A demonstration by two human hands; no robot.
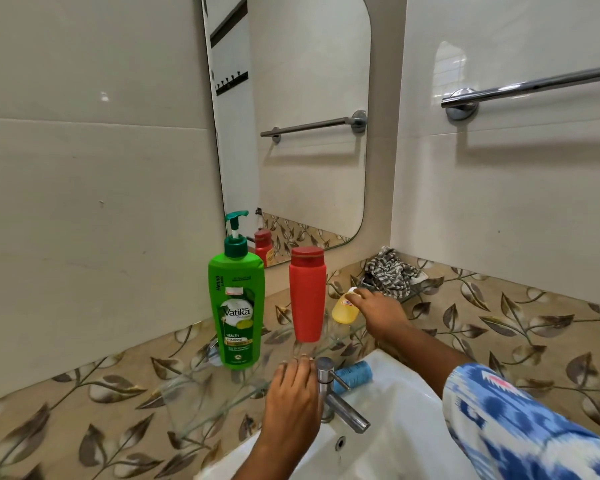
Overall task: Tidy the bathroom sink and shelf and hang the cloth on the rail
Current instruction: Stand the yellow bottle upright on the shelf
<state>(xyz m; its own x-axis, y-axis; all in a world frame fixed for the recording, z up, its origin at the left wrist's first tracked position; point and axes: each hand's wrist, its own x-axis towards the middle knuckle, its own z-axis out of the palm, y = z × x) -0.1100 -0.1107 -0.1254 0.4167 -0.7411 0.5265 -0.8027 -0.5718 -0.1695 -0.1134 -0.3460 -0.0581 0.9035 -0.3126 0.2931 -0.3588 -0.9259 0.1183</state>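
A green pump shampoo bottle point(237, 306) and a red bottle point(307, 294) stand upright on the glass shelf point(201, 393). My right hand point(381, 311) reaches over the shelf's right end and holds a small yellow bottle point(344, 310) that leans to the right. My left hand point(293, 398) rests with its fingertips on the shelf's front edge, holding nothing. A crumpled striped cloth point(390, 273) lies in the corner behind my right hand. A blue cylinder point(354, 373) lies on the white sink point(395, 424) by the tap point(333, 396). The chrome rail point(534, 85) is bare.
A mirror point(305, 133) hangs on the wall above the shelf and reflects the rail and the red bottle. Leaf-patterned tiles run behind the sink. My right arm in a blue patterned sleeve point(520, 427) crosses over the basin.
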